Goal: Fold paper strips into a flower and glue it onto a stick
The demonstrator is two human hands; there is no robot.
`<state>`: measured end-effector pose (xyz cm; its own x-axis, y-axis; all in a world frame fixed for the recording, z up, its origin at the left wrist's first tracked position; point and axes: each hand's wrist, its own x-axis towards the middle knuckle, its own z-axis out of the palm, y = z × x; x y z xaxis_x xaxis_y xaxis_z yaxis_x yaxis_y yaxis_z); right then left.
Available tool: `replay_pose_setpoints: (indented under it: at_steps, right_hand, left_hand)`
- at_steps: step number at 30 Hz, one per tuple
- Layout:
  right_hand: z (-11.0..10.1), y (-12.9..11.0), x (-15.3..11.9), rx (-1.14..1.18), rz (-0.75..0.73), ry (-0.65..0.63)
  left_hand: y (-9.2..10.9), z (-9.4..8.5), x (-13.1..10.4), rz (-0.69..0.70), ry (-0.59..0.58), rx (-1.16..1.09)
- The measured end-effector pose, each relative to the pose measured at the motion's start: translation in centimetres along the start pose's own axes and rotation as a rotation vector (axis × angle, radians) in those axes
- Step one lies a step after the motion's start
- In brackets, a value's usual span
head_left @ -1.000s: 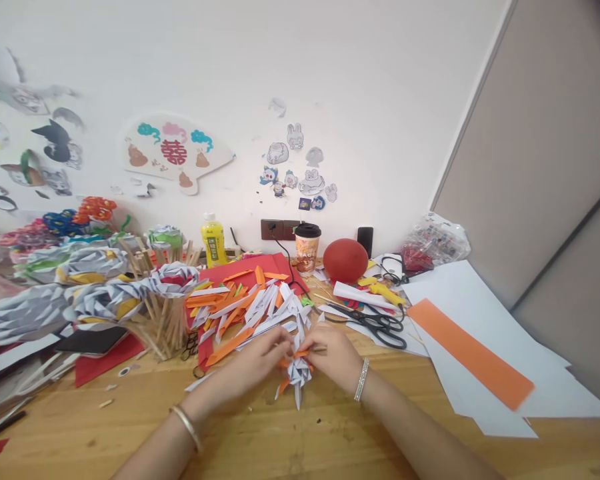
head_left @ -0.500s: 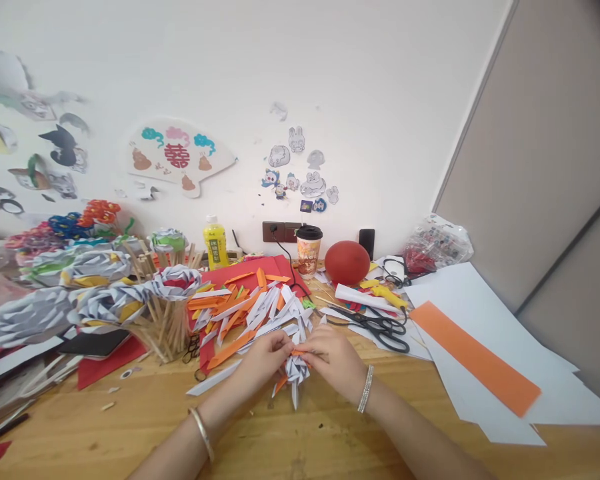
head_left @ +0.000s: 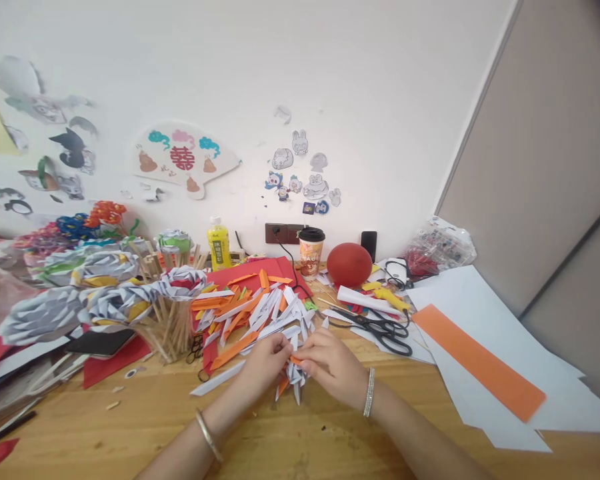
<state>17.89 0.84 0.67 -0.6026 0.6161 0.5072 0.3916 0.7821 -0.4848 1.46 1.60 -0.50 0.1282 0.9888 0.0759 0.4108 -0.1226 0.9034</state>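
Note:
Near the table's front centre, my left hand [head_left: 269, 363] and my right hand [head_left: 334, 368] meet over a small cluster of folded white and orange paper [head_left: 296, 377]. Both hands have their fingers closed on an orange paper piece [head_left: 296, 360] at the cluster's top, and the fingertips partly cover it. Pointed white ends hang down below my fingers. Just behind my hands lies a loose pile of folded white and orange paper strips [head_left: 260, 307].
Black scissors [head_left: 380, 327], a yellow glue gun [head_left: 389, 297], a red balloon [head_left: 349, 265] and a lidded cup [head_left: 311, 253] stand or lie behind at right. White sheets [head_left: 460, 333] bear an orange strip [head_left: 480, 363]. Paper flowers [head_left: 115, 303] and a yellow bottle [head_left: 219, 245] are at left.
The view has shifted slightly, so everything appears a little further right. My right fingers have changed their hold slightly around the orange piece; both hands stay at the cluster.

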Motion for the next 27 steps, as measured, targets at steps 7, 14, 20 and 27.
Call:
replay_pose_setpoints:
  at_steps: [7,14,20,27]
  right_hand:
    - [0.5,0.0,-0.1,-0.056,0.022,0.020]
    - [0.4,0.1,-0.1,-0.149,-0.107,-0.003]
    - [-1.7,3.1,-0.3,-0.192,0.283,0.061]
    - [-0.7,5.7,-0.9,-0.323,0.372,-0.244]
  left_hand:
    - [-0.4,0.4,0.2,0.029,0.085,0.136]
    - [-1.5,0.8,0.4,-0.008,0.058,0.059]
    - [-1.6,0.3,0.4,0.009,-0.093,0.244]
    - [-1.2,-1.2,0.6,0.101,-0.027,0.493]
